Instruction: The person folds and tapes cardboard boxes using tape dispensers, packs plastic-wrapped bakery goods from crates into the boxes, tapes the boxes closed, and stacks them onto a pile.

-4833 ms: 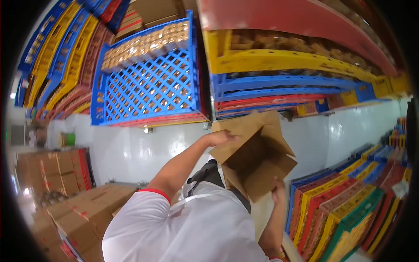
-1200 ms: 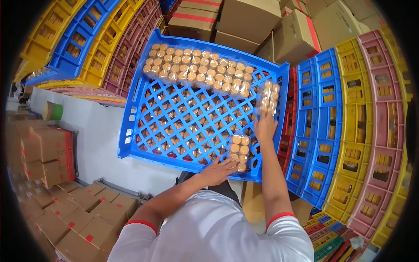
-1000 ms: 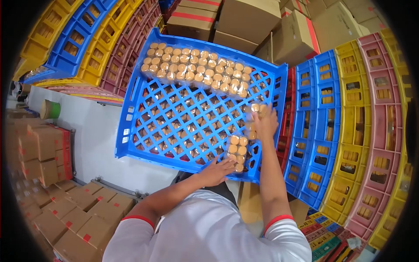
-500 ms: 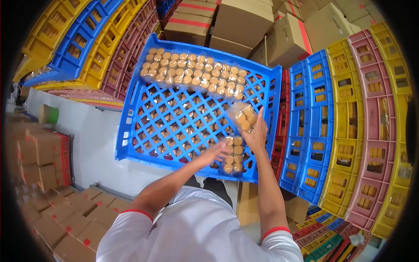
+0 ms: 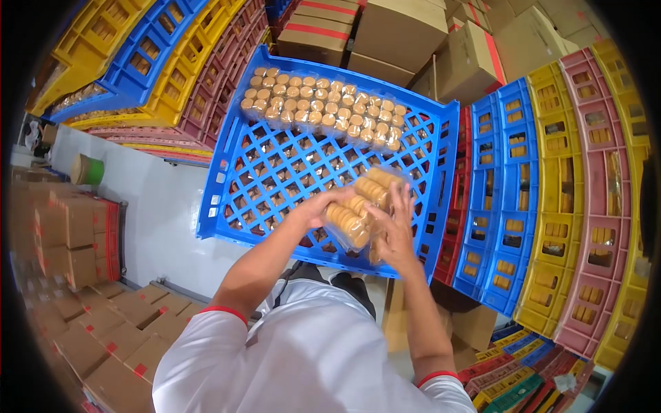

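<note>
Inspected from the left: many brown cartons (image 5: 79, 241) are stacked low at that side (total cannot be told), with one round tan-and-green object (image 5: 87, 170) beyond them. Above stands a stack of crates (image 5: 138, 65), at least four counted: two yellow, one blue, one dull red.

At centre lies one blue crate (image 5: 222, 165) with a lattice floor, more round biscuits showing through the gaps. One band of clear-wrapped biscuits (image 5: 323, 103) runs along its far side (the wraps merge, so no sure count of packs).

Over the near right part of this crate, at least two clear-wrapped biscuit packs (image 5: 350, 221) are gathered between two hands. The left hand (image 5: 319, 208) grasps the left end of the nearer pack. The right hand (image 5: 396, 237) has its fingers spread against the packs from the right, neither clenched nor released. Two red-cuffed white sleeves (image 5: 206, 337) are noted.

Beyond the blue crate stand several large cartons (image 5: 399, 31), some with red stripes. Below its near right corner sits one open carton (image 5: 475, 330), partly hidden.

At far right, six coloured crates (image 5: 551, 162) are counted: one red, two blue, two yellow, one pink.
</note>
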{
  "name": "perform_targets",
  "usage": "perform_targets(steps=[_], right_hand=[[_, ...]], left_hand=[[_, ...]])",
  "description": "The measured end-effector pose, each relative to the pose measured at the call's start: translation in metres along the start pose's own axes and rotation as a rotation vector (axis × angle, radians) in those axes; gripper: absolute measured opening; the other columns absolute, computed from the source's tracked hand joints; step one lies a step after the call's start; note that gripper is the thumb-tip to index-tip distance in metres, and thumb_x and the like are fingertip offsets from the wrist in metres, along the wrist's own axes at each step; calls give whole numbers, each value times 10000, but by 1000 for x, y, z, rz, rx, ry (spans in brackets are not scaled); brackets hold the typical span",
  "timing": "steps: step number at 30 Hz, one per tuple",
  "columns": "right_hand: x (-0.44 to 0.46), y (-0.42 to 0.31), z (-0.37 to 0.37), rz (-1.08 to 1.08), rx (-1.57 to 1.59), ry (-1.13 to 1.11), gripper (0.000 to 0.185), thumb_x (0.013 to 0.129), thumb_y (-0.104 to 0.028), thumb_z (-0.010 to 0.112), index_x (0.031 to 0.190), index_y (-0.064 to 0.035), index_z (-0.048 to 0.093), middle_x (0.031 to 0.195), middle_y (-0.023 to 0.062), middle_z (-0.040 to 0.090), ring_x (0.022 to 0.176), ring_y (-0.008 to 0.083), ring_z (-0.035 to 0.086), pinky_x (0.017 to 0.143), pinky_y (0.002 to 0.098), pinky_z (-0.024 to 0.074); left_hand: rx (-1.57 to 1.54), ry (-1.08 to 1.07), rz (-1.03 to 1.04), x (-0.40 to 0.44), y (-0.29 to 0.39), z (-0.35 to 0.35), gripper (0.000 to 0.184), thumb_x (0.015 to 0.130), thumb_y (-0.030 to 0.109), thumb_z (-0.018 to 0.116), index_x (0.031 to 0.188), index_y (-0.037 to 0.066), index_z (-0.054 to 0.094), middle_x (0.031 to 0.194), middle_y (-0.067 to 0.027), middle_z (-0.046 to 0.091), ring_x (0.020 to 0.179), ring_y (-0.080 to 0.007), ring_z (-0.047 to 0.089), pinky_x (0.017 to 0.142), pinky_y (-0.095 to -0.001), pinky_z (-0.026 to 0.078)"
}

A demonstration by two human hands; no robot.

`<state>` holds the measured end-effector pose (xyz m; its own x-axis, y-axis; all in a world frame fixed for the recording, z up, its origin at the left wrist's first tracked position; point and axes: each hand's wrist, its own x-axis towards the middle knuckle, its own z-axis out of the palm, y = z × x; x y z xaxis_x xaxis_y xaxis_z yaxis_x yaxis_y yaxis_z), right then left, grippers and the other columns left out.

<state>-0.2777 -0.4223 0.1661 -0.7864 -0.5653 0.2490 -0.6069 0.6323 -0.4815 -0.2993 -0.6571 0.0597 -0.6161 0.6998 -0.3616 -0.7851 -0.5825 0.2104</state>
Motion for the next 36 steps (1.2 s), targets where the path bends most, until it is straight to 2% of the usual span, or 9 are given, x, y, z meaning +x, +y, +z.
perform_targets(steps=[4,7,9,12,16,21,24,31,36], right_hand=[[-15,5,77,661,961,364,692,822,111,521,1444,-179,613,1698,273,193,1608,393,129,1289,468,177],[-30,17,113,619,783,208,533,861,103,488,1327,-66,684,1587,235,439,1532,345,356,1242,416,305],[-33,10,121,412,420,49,428,857,80,523,1230,-5,715,1404,211,641,1397,351,548,1136,407,447],[-16,46,120,694,517,-47,314,931,-26,598,1219,-21,722,1400,252,622,1363,414,553,1113,441,464],[73,122,118,449,-107,117,517,895,-55,659,1407,-68,587,1466,282,499,1346,486,490,1112,523,441],[87,153,115,424,-296,28,547,858,-70,710,1387,-100,575,1561,269,406,1451,468,386,1136,593,390],[65,165,100,408,-455,-66,521,868,-109,711,1373,-97,583,1577,266,396,1456,487,375,1132,662,350],[90,165,103,580,-366,-59,790,850,-318,769,1554,-196,430,1552,306,416,1413,499,434,1060,654,433],[82,214,85,739,-24,105,733,911,-418,702,1553,-176,444,1454,259,562,1243,417,616,954,619,508]], left_hand=[[315,166,199,-18,-30,0,649,1028,257,545,1590,35,308,1477,-137,534,1304,-272,614,1078,-453,531],[111,349,210,-17,-69,-50,753,893,92,521,1602,24,279,1490,-164,518,1360,-249,566,1118,-405,494],[129,482,224,1,-106,-99,746,878,83,499,1594,32,296,1491,-146,522,1362,-236,551,1132,-402,474],[123,473,246,18,-134,-137,723,841,81,458,1558,93,369,1471,-73,539,1348,-223,503,1117,-446,445],[348,573,115,25,-137,-104,675,835,101,473,1508,157,451,1399,-48,572,1324,-250,495,1055,-497,432],[876,677,436,63,-184,-179,640,919,208,531,1532,41,445,1413,-226,557,1303,-343,536,1101,-434,442],[1251,753,252,9,-134,-104,641,964,239,549,1551,14,423,1526,-292,463,1418,-405,466,1216,-446,338],[1141,741,134,-15,-114,-86,611,975,244,616,1526,27,465,1505,-253,493,1253,-360,571,1065,-437,456],[907,830,528,-4,-88,-90,602,1003,249,653,1540,58,456,1540,-226,473,1231,-293,597,992,-393,509]])
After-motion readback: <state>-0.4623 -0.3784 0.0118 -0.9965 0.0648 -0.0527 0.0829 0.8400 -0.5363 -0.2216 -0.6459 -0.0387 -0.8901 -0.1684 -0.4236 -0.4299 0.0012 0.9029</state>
